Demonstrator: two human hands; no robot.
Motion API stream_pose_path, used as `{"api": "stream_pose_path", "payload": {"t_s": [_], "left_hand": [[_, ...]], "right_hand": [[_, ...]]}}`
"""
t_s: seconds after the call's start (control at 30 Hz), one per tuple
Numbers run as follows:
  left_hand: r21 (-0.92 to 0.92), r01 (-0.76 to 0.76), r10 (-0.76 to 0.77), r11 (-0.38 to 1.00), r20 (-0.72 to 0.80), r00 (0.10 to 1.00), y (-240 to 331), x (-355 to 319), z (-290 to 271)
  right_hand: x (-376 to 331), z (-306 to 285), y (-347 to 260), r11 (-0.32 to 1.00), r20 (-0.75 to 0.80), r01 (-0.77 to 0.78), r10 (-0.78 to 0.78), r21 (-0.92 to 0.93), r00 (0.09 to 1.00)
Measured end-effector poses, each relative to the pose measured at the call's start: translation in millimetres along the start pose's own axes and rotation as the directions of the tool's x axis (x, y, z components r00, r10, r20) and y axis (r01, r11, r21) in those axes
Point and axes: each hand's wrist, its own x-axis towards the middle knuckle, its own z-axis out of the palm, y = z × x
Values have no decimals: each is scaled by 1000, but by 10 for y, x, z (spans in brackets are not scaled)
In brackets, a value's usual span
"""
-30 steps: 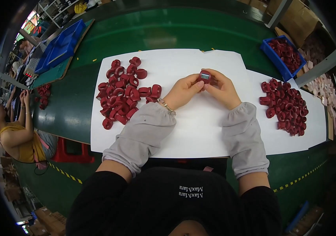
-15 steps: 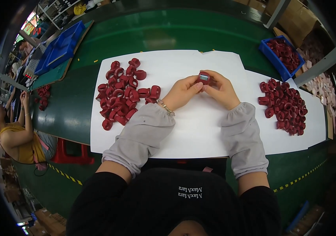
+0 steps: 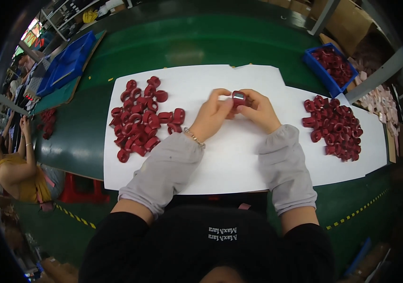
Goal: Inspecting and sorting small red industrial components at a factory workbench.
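Note:
A dark red ring-shaped finger counter (image 3: 238, 96) with a small pale screen is up between my hands, over the white sheet (image 3: 220, 160). My right hand (image 3: 258, 111) grips it from the right, thumb in front and fingers behind. From the other side my left hand (image 3: 214, 114) closes on its left edge, index finger bent and thumb close to the thumb of the right; the exact contact is partly hidden. Left of my hands lies a loose heap of the same red counters (image 3: 137, 118). A second heap of red counters (image 3: 338, 127) sits to the right.
A blue bin (image 3: 329, 82) full of red counters stands at the far right, beside many pale pink pieces (image 3: 381, 99). Blue trays (image 3: 69, 66) lie at the far left. Another person (image 3: 19, 170) sits at the left near a small red pile (image 3: 47, 123).
The view has shifted slightly. My left index finger has bent and lifted at the counter's edge, while my right hand keeps its hold. Both heaps look the same.

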Motion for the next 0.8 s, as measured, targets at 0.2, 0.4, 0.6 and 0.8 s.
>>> {"api": "stream_pose_path", "payload": {"t_s": [0.2, 0.4, 0.6, 0.8], "left_hand": [[368, -30, 90, 929, -148, 985, 144, -77, -56], [862, -276, 377, 425, 109, 920, 450, -254, -239], [996, -33, 113, -78, 42, 993, 732, -666, -590], [997, -71, 131, -22, 74, 989, 633, -547, -657]], "right_hand": [[65, -641, 22, 859, -282, 195, -62, 473, 957], [-27, -774, -170, 793, -653, 459, -106, 400, 750], [36, -388, -68, 981, -494, 119, -30, 150, 869], [51, -200, 94, 968, -247, 68, -129, -241, 960]]}}
